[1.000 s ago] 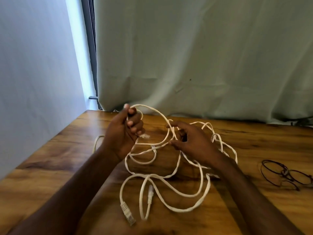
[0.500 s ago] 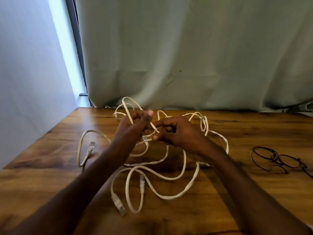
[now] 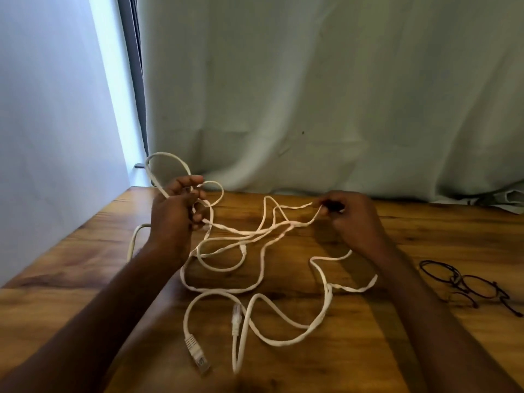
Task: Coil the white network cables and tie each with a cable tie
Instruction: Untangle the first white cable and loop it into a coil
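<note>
White network cables lie tangled in loose loops on the wooden table. Two clear plugs show near the front, one at the lower left and one beside it. My left hand is raised at the back left, closed around cable loops that arch above it. My right hand pinches a strand at its fingertips, stretched taut toward the left hand. Black cable ties lie in a small heap at the right.
A pale green curtain hangs along the table's back edge. A white wall stands at the left, close to the table's left edge. Crumpled cloth rests at the back right corner.
My hands were together at the middle; they have moved apart, the right hand drawing a strand out to the right. The loops on the table have spread wider.
</note>
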Demonstrator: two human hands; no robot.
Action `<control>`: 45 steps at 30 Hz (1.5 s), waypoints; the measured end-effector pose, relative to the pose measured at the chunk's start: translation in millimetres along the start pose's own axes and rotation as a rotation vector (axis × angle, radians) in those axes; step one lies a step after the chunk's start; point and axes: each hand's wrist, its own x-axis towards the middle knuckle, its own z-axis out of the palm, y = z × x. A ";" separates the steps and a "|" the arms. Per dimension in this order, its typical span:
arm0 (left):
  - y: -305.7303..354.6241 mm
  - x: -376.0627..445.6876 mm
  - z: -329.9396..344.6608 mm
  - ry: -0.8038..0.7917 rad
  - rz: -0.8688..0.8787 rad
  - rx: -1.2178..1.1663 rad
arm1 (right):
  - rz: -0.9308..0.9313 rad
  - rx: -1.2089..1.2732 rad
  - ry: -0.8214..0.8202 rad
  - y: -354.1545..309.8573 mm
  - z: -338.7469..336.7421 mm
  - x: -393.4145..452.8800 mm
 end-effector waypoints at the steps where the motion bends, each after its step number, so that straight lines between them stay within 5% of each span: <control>1: -1.6 -0.9 2.0 -0.019 0.022 0.063 | 0.039 -0.015 0.070 5.1 -0.5 2.5; 10: -13.6 -14.0 13.9 -0.266 -0.106 0.029 | -0.211 0.444 -0.185 -61.2 37.0 -14.9; 14: -31.0 -15.2 20.3 -0.205 0.132 0.463 | -0.182 0.486 -0.434 -72.5 45.3 -21.9; 16: -36.3 -11.5 18.3 -0.157 0.287 0.693 | -0.269 0.308 -0.442 -72.2 47.7 -26.1; 19: -31.0 -10.8 15.0 -0.232 0.269 0.850 | -0.222 0.277 -0.382 -68.4 52.8 -23.8; 26: 4.7 -32.9 30.9 -0.687 -0.196 0.113 | -0.075 0.316 -0.239 -66.5 48.5 -18.4; 30: 11.0 -31.9 29.7 -0.844 -0.362 -0.048 | -0.019 0.503 -0.328 -64.7 47.1 -15.8; 35: 8.6 -24.1 31.3 -0.678 -0.343 -0.332 | 0.015 0.509 -0.261 -77.7 53.4 -24.0; 39: 3.1 -7.5 16.1 -0.550 -0.293 -0.555 | 0.106 0.470 -0.444 -86.4 48.1 -28.4; 45: -4.1 -6.4 15.2 -0.439 -0.253 -0.517 | 0.153 0.421 -0.570 -100.6 43.4 -33.0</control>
